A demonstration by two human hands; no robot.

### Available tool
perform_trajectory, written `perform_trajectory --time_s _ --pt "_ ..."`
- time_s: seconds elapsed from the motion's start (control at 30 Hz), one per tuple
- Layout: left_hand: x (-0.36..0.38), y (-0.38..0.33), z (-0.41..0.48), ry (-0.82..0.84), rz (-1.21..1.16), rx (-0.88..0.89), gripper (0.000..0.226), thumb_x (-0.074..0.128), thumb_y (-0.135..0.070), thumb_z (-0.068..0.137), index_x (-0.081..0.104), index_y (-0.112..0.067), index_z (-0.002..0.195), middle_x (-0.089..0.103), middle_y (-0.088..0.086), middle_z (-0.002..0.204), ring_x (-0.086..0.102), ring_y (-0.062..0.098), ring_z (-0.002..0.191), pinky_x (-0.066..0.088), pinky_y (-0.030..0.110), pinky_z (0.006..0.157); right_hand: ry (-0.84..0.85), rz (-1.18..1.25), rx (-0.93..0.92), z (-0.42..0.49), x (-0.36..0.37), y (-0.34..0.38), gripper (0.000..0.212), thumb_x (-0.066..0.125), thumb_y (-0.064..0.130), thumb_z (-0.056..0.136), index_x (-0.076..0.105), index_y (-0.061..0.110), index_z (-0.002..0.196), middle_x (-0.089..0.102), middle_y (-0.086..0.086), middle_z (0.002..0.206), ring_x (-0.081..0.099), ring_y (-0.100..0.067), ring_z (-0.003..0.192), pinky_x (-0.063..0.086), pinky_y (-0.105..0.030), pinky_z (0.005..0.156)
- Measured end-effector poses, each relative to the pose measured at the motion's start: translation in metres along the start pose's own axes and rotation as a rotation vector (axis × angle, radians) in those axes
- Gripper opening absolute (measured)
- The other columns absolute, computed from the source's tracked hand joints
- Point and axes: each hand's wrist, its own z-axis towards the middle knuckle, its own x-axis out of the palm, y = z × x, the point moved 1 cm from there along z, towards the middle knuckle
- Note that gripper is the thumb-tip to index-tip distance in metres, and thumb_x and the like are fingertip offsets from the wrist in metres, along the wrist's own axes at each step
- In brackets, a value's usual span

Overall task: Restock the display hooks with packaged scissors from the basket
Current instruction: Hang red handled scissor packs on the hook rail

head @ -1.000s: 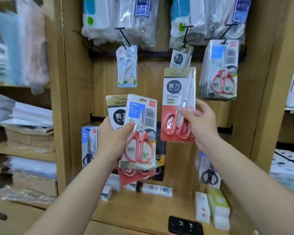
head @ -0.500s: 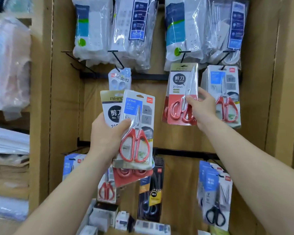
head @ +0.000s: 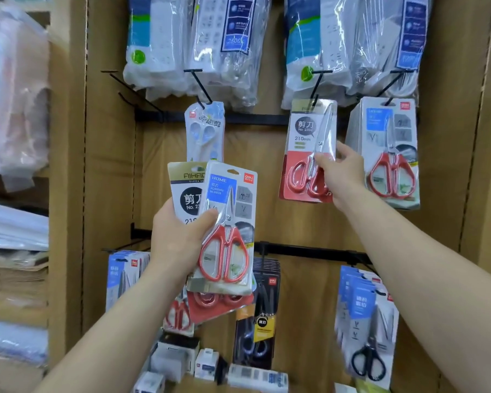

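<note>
Right hand (head: 343,168) was up at the top rail, thumb and fingers pinching the 210mm scissors pack (head: 302,137) low on its edge, likely to leave the hanger hole free for the black hook (head: 315,85); whether it was threaded on, I couldn't tell. Left hand (head: 179,239) gripped the reserve, thumb across the HOME pack (head: 230,222) fanned over the gold-topped pack (head: 183,191), ready for hanging next; the basket was out of shot.

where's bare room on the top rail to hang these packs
Two bare hooks left of the pale blue pack. Bare board between that and the red pack. Crowded at the right, by the grey stack.
</note>
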Motion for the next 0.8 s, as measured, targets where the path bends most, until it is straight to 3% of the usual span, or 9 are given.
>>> perform_trajectory --time_s 0.1,0.2,0.3,0.37,0.53,0.6,0.63,0.7,0.8 --pt "-0.001 0.002 -0.001 0.006 0.002 0.006 0.018 0.076 -0.012 0.090 0.069 -0.023 0.103 0.079 -0.010 0.090 0.077 0.013 0.082 0.062 0.036 0.071 -0.004 -0.039 0.012 0.006 0.004 -0.006 0.037 0.068 0.021 0.099 0.062 0.027 0.135 0.073 0.000 0.116 0.072 -0.017 0.099 0.062 -0.034 0.076" --pt "-0.002 0.005 -0.001 0.000 0.011 0.005 0.019 0.077 -0.011 0.090 0.070 -0.022 0.103 0.080 -0.008 0.092 0.078 0.014 0.083 0.063 0.042 0.077 -0.021 -0.092 0.031 0.014 0.009 -0.009 0.032 0.069 0.021 0.099 0.065 0.030 0.130 0.073 0.001 0.118 0.072 -0.020 0.102 0.062 -0.044 0.087" --pt "-0.003 0.009 -0.001 -0.006 0.012 -0.009 0.020 0.078 -0.013 0.089 0.070 -0.022 0.105 0.080 -0.006 0.096 0.078 0.017 0.087 0.063 0.050 0.083 -0.025 -0.105 0.039 0.020 0.012 -0.016 0.027 0.067 0.019 0.099 0.066 0.033 0.122 0.073 0.006 0.107 0.071 -0.019 0.099 0.062 -0.044 0.087" --pt "-0.004 0.012 -0.002 -0.004 0.011 -0.012 0.021 0.078 -0.012 0.089 0.070 -0.021 0.106 0.080 -0.005 0.096 0.078 0.017 0.087 0.063 0.052 0.084 -0.024 -0.124 0.047 0.018 0.015 -0.021 0.030 0.065 0.019 0.101 0.064 0.029 0.130 0.069 0.011 0.100 0.069 -0.016 0.098 0.060 -0.038 0.085" --pt "-0.001 0.021 -0.004 0.000 0.024 -0.016 0.020 0.077 -0.012 0.090 0.071 -0.022 0.106 0.080 -0.006 0.096 0.077 0.016 0.088 0.062 0.051 0.086 -0.074 -0.353 0.113 -0.003 0.016 -0.043 0.070 0.068 0.033 0.097 0.037 0.014 0.156 0.052 -0.009 0.145 0.055 -0.028 0.129 0.047 -0.046 0.110" --pt "0.001 0.024 -0.006 0.011 0.017 -0.020 0.020 0.077 -0.012 0.090 0.071 -0.022 0.106 0.080 -0.007 0.096 0.077 0.015 0.087 0.063 0.048 0.084 -0.079 -0.430 0.045 -0.037 0.011 -0.047 0.062 0.069 0.035 0.094 0.046 0.019 0.149 0.054 -0.006 0.139 0.055 -0.026 0.127 0.048 -0.043 0.107" --pt "0.003 0.026 -0.007 0.019 0.010 -0.027 0.019 0.077 -0.013 0.091 0.071 -0.022 0.107 0.080 -0.007 0.095 0.078 0.014 0.086 0.063 0.046 0.083 -0.018 -0.389 0.016 -0.057 0.009 -0.050 0.051 0.069 0.034 0.095 0.054 0.020 0.141 0.059 -0.001 0.130 0.059 -0.022 0.121 0.050 -0.037 0.101" --pt "0.008 0.031 -0.012 0.027 -0.011 -0.044 0.020 0.077 -0.012 0.091 0.071 -0.021 0.108 0.080 -0.007 0.095 0.077 0.012 0.085 0.063 0.043 0.080 0.266 -0.232 0.092 -0.110 0.009 -0.053 0.037 0.068 0.038 0.097 0.060 0.023 0.129 0.066 0.004 0.120 0.067 -0.016 0.109 0.055 -0.033 0.091" --pt "0.017 0.039 -0.021 0.028 -0.051 -0.063 0.022 0.076 -0.009 0.091 0.071 -0.018 0.109 0.080 -0.005 0.096 0.077 0.013 0.086 0.062 0.036 0.077 0.646 -0.060 0.259 -0.177 0.015 -0.053 0.043 0.074 0.046 0.090 0.059 0.029 0.127 0.075 0.006 0.117 0.075 -0.013 0.101 0.061 -0.037 0.089"
